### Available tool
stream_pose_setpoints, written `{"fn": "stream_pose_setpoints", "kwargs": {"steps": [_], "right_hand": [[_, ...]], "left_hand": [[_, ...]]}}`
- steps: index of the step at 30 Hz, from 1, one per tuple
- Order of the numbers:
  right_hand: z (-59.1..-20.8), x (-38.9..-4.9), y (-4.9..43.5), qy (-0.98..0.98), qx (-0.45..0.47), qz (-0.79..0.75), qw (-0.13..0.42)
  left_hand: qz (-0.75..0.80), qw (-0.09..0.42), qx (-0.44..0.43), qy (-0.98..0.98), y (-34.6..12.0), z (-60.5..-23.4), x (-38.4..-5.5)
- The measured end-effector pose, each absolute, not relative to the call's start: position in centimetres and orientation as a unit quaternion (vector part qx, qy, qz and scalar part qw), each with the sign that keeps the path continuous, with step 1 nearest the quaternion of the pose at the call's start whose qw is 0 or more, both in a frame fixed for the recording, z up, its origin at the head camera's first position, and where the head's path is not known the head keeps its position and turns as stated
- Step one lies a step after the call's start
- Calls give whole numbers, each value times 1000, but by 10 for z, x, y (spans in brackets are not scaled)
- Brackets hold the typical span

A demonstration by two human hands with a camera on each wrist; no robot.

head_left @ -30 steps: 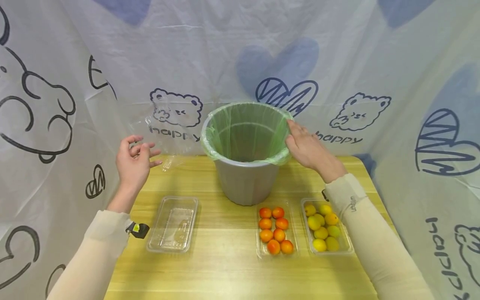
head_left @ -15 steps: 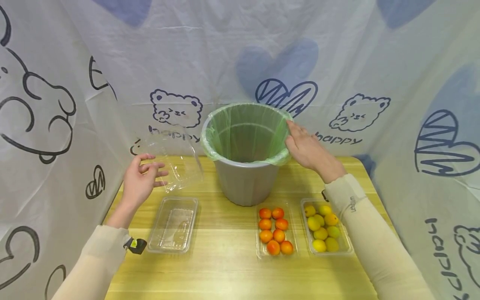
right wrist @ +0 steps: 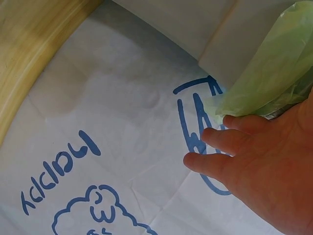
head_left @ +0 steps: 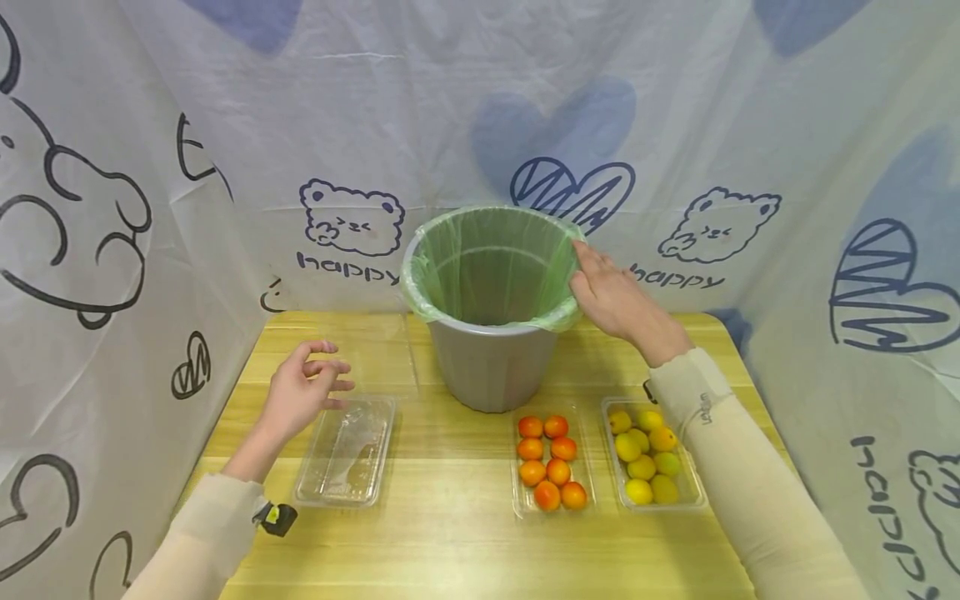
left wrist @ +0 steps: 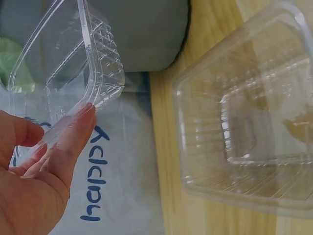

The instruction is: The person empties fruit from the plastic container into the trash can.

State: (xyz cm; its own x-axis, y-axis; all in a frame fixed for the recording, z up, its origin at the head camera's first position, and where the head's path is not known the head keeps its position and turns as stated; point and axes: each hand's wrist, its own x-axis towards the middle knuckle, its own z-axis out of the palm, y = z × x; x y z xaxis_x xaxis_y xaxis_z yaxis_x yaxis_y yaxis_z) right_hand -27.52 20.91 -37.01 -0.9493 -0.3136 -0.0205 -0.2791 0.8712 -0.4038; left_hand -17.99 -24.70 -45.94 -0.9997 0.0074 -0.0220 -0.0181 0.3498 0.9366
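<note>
My left hand (head_left: 303, 387) pinches the edge of a clear plastic container (left wrist: 108, 63) between thumb and fingers. In the left wrist view its ribbed wall stands tilted over the table's back edge. Just below that hand, an open clear plastic tray (head_left: 341, 475) sits on the table. My right hand (head_left: 618, 292) rests with straight fingers against the right rim of a grey bin (head_left: 491, 367). A green bag (head_left: 480, 258) lines the bin and folds over its rim. In the right wrist view the fingers (right wrist: 215, 164) lie beside the bag's overhang.
Right of centre, a clear tray (head_left: 519, 503) holds several orange-red fruits (head_left: 558, 471). Beside it another clear tray (head_left: 686, 502) holds several yellow-green fruits (head_left: 641, 467), near my right sleeve (head_left: 742, 483). A patterned white curtain (head_left: 450, 108) surrounds the wooden table (head_left: 450, 550).
My left hand has come down and slightly right with the clear container, from in front of the curtain to above the tray's far end. The right hand stays at the rim.
</note>
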Motion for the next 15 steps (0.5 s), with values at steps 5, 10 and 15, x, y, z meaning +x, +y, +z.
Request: {"fn": "stream_pose_setpoints", "kwargs": {"steps": [5, 10, 15], "right_hand": [[-371, -276, 209, 966, -154, -203, 40], [-372, -276, 210, 966, -154, -205, 37], [-372, -276, 210, 966, -154, -206, 36]], "left_hand": [[574, 40, 0, 818, -243, -467, -175], [566, 68, 6, 822, -239, -477, -171], [561, 96, 7, 822, -234, -486, -167]]}}
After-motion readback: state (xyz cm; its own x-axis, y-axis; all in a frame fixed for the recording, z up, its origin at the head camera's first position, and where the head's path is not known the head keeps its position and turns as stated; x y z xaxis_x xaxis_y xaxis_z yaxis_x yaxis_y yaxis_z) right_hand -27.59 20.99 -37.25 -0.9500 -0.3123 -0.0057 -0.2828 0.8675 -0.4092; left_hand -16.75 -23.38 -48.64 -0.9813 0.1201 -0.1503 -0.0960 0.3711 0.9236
